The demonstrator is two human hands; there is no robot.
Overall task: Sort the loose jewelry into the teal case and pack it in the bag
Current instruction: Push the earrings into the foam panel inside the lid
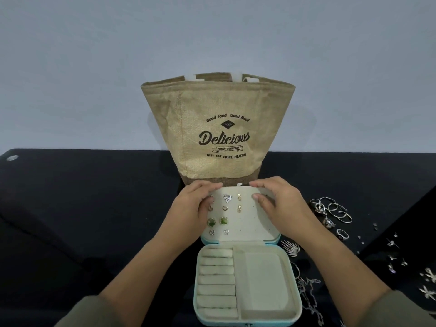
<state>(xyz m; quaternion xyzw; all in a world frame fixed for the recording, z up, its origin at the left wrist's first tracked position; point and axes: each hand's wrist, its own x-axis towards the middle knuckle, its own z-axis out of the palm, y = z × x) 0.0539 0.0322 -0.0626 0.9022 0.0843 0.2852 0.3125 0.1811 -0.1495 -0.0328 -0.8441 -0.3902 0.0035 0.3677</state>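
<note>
Our left hand (188, 206) and our right hand (278, 204) both hold the upper edge of the earring panel (245, 220) inside the lid of the teal case (238, 274): the fingers curl over the top and the thumbs press on the cream front, so both hands are grasping the panel, not released. The case lies open on the dark surface (94, 208) just in front of us, with the lid standing up and the bottom tray flat toward us.

We judge that the sorting is only partly done. Several pairs of stud earrings (224, 220) already sit in the panel, among them two green stones, but the right half of the panel is bare. The ring rolls (217, 279) on the left of the tray and the open compartment (262, 282) on the right hold nothing yet. To the right of the case much loose jewelry is left: a group of silver rings (335, 213), a fan-shaped piece (290, 247) touching the case corner, a chain (309, 296) beside the tray, and small studs (396, 251) further out.

The burlap bag (217, 128) stands upright right behind the case, its mouth open. The packing is not yet begun.

Both forearms reach forward from the lower corners, wrists bent slightly inward toward the lid.
</note>
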